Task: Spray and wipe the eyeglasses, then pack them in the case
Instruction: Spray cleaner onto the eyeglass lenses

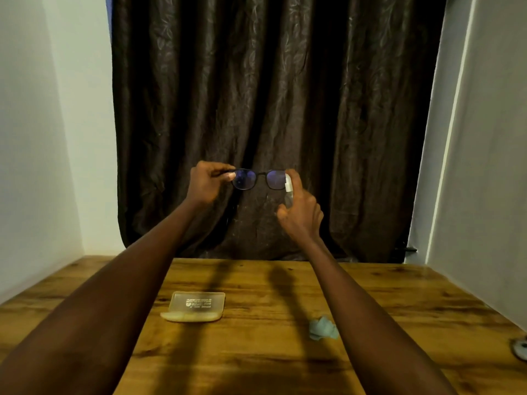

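Currently the left hand (206, 182) is pinching the eyeglasses (259, 179) aloft while the right hand (299, 208) is gripping the spray bottle (288, 192) beside one lens. Wiping and packing are remaining: cloth (323, 327) and case (195, 307) are lying untouched on the table (256, 352).

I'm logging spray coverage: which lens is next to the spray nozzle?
The lens by the right hand, beside the spray bottle it grips; the other lens sits by the left hand pinching the frame.
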